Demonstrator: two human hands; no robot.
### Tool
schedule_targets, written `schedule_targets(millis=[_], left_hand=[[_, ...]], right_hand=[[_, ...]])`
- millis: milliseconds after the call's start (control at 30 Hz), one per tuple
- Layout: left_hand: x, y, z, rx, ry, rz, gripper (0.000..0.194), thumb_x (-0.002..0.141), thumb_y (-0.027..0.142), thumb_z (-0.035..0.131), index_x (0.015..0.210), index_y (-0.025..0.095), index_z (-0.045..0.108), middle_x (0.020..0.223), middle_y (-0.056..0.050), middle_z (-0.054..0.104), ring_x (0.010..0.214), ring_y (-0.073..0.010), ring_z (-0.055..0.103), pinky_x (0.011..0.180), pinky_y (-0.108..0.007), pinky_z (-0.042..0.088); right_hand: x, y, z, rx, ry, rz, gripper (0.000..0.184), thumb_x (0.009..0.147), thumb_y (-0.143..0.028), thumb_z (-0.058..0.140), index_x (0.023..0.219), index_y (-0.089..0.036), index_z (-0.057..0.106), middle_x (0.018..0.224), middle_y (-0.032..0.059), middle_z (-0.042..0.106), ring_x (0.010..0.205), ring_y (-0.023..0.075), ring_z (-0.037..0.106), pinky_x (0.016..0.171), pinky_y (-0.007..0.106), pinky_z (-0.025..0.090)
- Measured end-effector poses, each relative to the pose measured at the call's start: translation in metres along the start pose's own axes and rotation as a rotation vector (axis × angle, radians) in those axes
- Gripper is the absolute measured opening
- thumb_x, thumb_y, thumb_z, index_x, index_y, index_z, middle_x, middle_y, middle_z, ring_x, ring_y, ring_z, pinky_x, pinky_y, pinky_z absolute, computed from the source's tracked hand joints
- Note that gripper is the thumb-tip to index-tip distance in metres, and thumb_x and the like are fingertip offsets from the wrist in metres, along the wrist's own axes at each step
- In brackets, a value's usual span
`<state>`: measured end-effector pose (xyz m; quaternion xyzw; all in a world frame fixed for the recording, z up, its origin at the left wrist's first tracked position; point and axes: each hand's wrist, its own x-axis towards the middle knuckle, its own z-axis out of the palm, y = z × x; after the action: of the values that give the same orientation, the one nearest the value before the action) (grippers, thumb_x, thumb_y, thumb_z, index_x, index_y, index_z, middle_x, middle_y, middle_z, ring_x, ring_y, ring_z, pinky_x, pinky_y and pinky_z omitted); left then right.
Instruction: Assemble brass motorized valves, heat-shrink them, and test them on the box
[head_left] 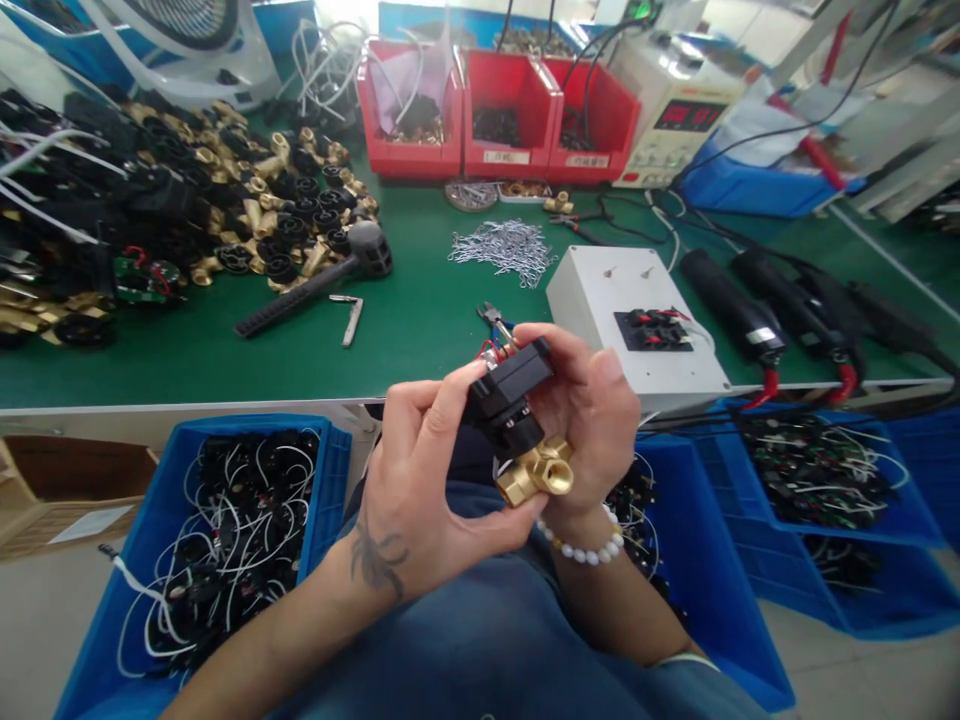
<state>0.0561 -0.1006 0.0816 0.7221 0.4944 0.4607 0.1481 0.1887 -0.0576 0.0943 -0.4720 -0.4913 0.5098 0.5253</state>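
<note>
Between my two hands is a motorized brass valve point(536, 470), held in front of my body just off the table's near edge. Its black actuator housing point(514, 380) sits above the brass body, and red wires show at the top. My left hand point(420, 460) grips it from the left, thumb under the brass and fingers at the housing. From the right, my right hand point(592, 420) wraps around the housing, its fingers over the top. Just behind the valve, cutting pliers point(491, 316) lie on the green table point(420, 345).
Brass valves point(281, 200) pile up at left beside a mallet point(367, 250). Metal pins point(506, 250) lie before red bins point(506, 110). A white switch box point(600, 290) and black electric screwdrivers point(731, 305) stand right. Blue crates point(330, 480) flank me below.
</note>
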Motion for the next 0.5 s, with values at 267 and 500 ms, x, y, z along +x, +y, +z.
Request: schedule_targets(millis=[267,500], left_hand=[[-0.002,0.003,0.001,0.058,0.022,0.05,0.08,0.075,0.043,0.085,0.143,0.03,0.045,0.112,-0.007,0.055,0.097,-0.024,0.065,0.077,-0.039,0.068],[-0.005,-0.002,0.005,0.07,0.064,0.032,0.079,0.077,0.047,0.083,0.144,0.034,0.045,0.109,-0.006,0.055,0.094,-0.0238,0.065,0.076,-0.038,0.067]], right_hand=[[-0.001,0.006,0.008,0.161,0.112,-0.082,0.044,0.1,-0.061,0.034,0.095,-0.025,0.059,0.104,0.009,0.065,0.099,0.0251,0.066,0.082,0.04,0.056],[0.006,0.012,0.013,0.326,0.1,-0.03,0.04,0.097,-0.058,0.042,0.09,-0.024,0.063,0.096,0.0083,0.067,0.093,0.0232,0.066,0.085,0.04,0.055]])
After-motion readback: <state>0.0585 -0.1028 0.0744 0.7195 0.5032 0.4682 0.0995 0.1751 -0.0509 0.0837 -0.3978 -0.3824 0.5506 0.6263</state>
